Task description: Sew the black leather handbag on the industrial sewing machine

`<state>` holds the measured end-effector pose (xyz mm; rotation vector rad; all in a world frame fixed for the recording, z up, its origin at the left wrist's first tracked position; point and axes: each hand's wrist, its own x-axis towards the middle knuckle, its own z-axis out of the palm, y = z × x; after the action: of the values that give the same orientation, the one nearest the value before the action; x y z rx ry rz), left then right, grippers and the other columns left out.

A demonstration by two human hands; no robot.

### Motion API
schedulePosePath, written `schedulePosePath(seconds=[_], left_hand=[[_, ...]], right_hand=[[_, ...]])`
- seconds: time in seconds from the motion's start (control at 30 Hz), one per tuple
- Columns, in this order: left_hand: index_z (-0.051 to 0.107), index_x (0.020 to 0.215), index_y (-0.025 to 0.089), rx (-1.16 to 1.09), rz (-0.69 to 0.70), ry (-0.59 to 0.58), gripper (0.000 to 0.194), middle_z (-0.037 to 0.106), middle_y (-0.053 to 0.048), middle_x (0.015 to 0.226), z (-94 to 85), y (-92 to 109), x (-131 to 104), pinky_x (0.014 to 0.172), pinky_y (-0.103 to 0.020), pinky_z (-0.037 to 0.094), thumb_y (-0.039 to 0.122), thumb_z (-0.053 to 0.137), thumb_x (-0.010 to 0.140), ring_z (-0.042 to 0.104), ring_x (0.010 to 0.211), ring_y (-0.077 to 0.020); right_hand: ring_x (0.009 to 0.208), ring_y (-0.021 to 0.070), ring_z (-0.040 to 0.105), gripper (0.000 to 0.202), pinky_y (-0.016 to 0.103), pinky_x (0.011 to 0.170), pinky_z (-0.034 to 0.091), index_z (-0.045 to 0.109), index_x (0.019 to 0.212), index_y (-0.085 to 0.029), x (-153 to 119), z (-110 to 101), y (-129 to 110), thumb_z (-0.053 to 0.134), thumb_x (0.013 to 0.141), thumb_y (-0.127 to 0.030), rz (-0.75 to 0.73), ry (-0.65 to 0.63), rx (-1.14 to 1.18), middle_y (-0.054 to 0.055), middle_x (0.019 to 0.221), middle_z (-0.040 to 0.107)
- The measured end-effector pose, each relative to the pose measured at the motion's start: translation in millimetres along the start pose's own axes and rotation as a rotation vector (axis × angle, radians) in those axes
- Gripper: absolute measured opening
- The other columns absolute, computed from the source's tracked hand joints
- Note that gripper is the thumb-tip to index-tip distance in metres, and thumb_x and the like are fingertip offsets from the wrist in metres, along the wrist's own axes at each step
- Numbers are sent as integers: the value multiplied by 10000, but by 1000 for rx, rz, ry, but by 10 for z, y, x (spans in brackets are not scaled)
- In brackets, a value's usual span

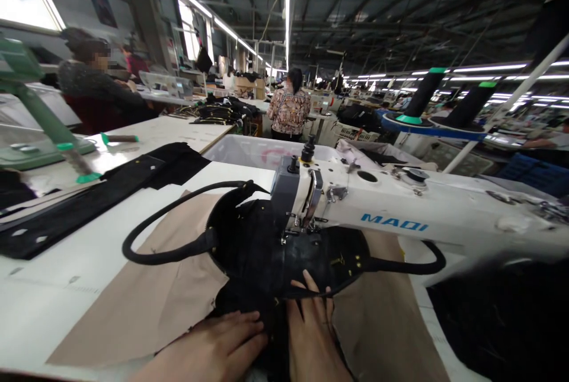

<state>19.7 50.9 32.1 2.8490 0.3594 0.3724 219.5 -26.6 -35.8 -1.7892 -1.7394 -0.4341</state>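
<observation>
One "MADI" sewing machine (400,216) label.

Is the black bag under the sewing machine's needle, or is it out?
Under it. The black bag lies beneath the sewing machine head, both hands pressing it flat.

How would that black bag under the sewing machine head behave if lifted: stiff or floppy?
Probably floppy: the black bag lies crumpled on the table. Its looped handle holds an arch, so likely semi-stiff. Metal studs suggest modest weight.
</observation>
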Motion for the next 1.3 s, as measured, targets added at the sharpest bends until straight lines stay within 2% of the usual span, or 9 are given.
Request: schedulePosePath(seconds=[0.1, 0.2, 0.33, 0.57, 0.7, 0.8, 0.93, 1.1, 1.3], left_hand=[[524, 1364, 233, -54, -91, 199, 675, 697, -54, 1215, -137, -26, 135, 894, -209, 572, -56, 359, 778, 710, 1033, -167], [594, 1236, 209, -79, -155, 463, 420, 710, -73, 1073, -282, -70, 308, 826, -248, 591, 34, 382, 918, 709, 983, -193], [627, 1130, 153, -21, -144, 542, 279, 696, -78, 944, -414, -76, 509, 716, -259, 572, 80, 417, 961, 699, 849, -196], [597, 1180, 156, -69, -161, 465, 296, 681, -79, 1014, -392, -30, 431, 769, -257, 557, 70, 402, 974, 681, 913, -185], [518, 1361, 244, -228, -117, 178, 512, 623, -69, 1205, -193, 20, 148, 918, -247, 534, 7, 335, 946, 630, 1090, -173], [509, 1395, 258, -129, 4, 15, 482, 640, -70, 1127, 25, 67, -47, 928, -299, 531, 47, 349, 992, 602, 1069, -221], [544, 1361, 232, 83, 75, 15, 424, 660, -73, 1022, 202, 118, -129, 945, -377, 501, 75, 375, 1005, 589, 958, -248], [580, 1310, 191, 150, 137, 0, 471, 675, -46, 948, 98, 162, -30, 984, -383, 472, -10, 390, 929, 619, 865, -235], [556, 1350, 189, 146, 133, -81, 465, 698, -42, 1005, 43, 200, -29, 1047, -367, 435, 21, 428, 936, 644, 891, -220]], right_hand=[[1176, 228, 623, 359, 391, 1043, 475, 667, 1147, -265, 16, -82, 138, 492, 891, -84, -10, -80, -7, 35, 1170, 701], [1162, 252, 624, 287, 405, 998, 499, 643, 1194, -264, -52, -112, 256, 516, 938, -235, -14, -105, -14, 47, 1211, 677], [954, 204, 682, 286, 345, 814, 551, 599, 1227, -258, -95, -119, 315, 473, 971, -275, -74, -187, -58, 26, 1126, 688], [996, 211, 663, 257, 345, 829, 567, 596, 1196, -245, -76, -122, 296, 486, 964, -244, -67, -195, -38, 47, 1093, 678], [1077, 200, 637, 263, 360, 922, 564, 576, 1192, -232, -89, -86, 327, 462, 959, -189, -76, -154, 54, 56, 1113, 674], [1082, 179, 643, 282, 376, 966, 546, 543, 1230, -230, -138, -45, 358, 438, 973, -181, -99, -133, 64, 40, 1141, 678], [1126, 214, 636, 301, 470, 1021, 509, 531, 1275, -233, -251, 47, 419, 462, 982, -225, -110, -112, 17, 49, 1195, 670], [1176, 225, 615, 342, 478, 1047, 500, 530, 1316, -248, -334, 127, 468, 494, 976, -246, -101, -129, 35, 48, 1232, 659], [1133, 219, 633, 383, 487, 1029, 511, 506, 1358, -247, -311, 83, 436, 501, 975, -258, -147, -101, -14, 35, 1216, 674]])
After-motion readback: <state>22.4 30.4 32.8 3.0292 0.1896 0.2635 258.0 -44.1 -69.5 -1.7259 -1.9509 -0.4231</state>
